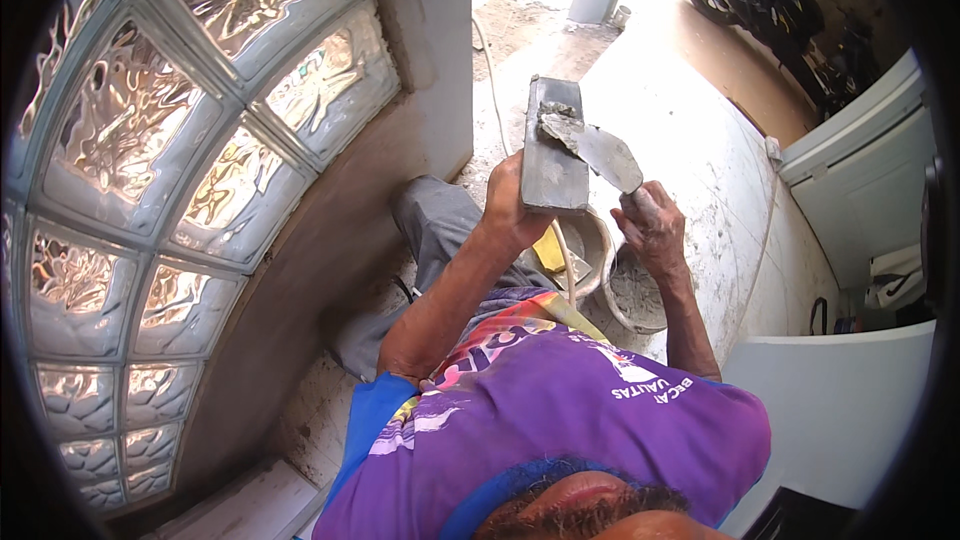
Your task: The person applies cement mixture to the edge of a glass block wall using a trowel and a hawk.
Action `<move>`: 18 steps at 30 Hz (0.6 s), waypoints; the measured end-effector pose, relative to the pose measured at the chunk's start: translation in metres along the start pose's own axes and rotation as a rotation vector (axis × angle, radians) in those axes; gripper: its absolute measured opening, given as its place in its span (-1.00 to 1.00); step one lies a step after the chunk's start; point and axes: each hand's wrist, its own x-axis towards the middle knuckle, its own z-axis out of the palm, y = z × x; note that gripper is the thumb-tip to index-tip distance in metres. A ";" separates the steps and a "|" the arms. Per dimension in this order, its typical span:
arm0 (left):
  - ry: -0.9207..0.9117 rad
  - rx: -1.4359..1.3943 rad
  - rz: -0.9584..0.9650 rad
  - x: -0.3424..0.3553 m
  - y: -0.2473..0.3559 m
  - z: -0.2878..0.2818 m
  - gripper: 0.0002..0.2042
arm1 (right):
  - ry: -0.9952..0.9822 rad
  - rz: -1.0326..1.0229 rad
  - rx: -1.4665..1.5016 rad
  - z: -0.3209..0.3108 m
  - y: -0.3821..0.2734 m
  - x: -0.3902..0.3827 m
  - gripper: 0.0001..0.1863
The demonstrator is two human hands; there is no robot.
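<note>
My left hand [508,202] is closed on a grey rectangular plastering float [555,178], gripping it from beneath; the float's handle is hidden. Its flat face is turned up, with a dab of wet grey mortar [558,112] near the far end. My right hand [657,230] grips a pointing trowel [608,155] by its handle, most of which the fingers cover. The trowel's blade reaches left over the float, its mortar-coated tip at the dab. Below the hands stand a bucket [604,240] with a yellow piece [548,250] in it and a second bucket [636,327] holding grey mortar.
A glass block wall [150,200] rises on the left above a strip of grey plaster [330,195]. A pale cable or hose [492,80] runs along the dusty tiled floor [720,160]. A motorcycle [760,10] stands at the far right, near a pale cabinet [865,190].
</note>
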 end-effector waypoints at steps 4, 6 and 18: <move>0.058 0.107 0.079 -0.022 0.016 -0.002 -0.68 | 0.015 -0.058 0.050 0.011 -0.004 0.003 -0.76; 0.021 0.046 0.128 -0.030 0.021 -0.009 -0.65 | 0.006 -0.082 0.057 0.010 0.002 0.006 -0.73; -0.058 0.395 0.465 -0.077 0.058 -0.037 -0.56 | -0.461 0.055 0.827 -0.017 -0.008 0.060 -0.56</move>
